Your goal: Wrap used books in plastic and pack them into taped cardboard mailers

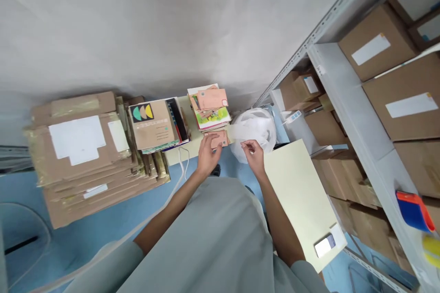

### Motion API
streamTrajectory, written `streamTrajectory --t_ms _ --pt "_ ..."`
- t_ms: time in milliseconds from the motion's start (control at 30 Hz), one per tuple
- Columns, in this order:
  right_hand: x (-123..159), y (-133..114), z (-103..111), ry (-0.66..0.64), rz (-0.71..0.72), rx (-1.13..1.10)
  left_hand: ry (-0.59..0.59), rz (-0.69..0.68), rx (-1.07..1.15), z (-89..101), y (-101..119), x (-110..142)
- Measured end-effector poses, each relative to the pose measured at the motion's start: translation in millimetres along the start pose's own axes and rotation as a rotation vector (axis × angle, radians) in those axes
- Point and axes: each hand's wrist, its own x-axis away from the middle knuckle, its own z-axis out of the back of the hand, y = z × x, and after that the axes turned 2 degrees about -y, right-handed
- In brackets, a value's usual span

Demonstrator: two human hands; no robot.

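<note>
Left hand (208,153), fingers spread, on orange envelope (223,136) left of white bag (263,126); right hand (253,152) at bag's near edge, fingers narrow, can't tell if holding.

Soft light leaves a faint shadow on the wall (192,23) behind the desk's (195,138) far edge; wide-angle distortion stretches the shelving (357,100); cover print (150,122) seems blurred.

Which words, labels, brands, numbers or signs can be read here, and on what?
None reads clearly.
Tan book cover: printed lettering, too blurred.
Upper orange-pink card: small dark mark, too small.
Lower orange-pink card, by the left hand: small dark mark, too small.
Shelf box label: nothing legible.
</note>
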Motion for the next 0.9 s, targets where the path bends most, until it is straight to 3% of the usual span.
streamTrajectory --t_ms 167,333,433,667,900 --pt "-20 -11 -23 -0.054 0.024 0.018 0.025 0.034 -0.198 28.6 -11 -19" --pt "-31 -14 -47 -0.114 0.048 0.045 0.151 0.030 -0.406 61.7 -24 -41" --pt "-33 -14 -58 -0.143 0.048 0.047 0.176 0.035 -0.477 69.3 -32 -49" --pt "-33 -15 -69 -0.192 0.053 0.024 -0.180 -0.018 -0.548 36.8 -51 -46" --pt "-29 -13 -62 -0.170 0.013 0.040 -0.496 0.014 -0.654 -1.5 -100 -36"
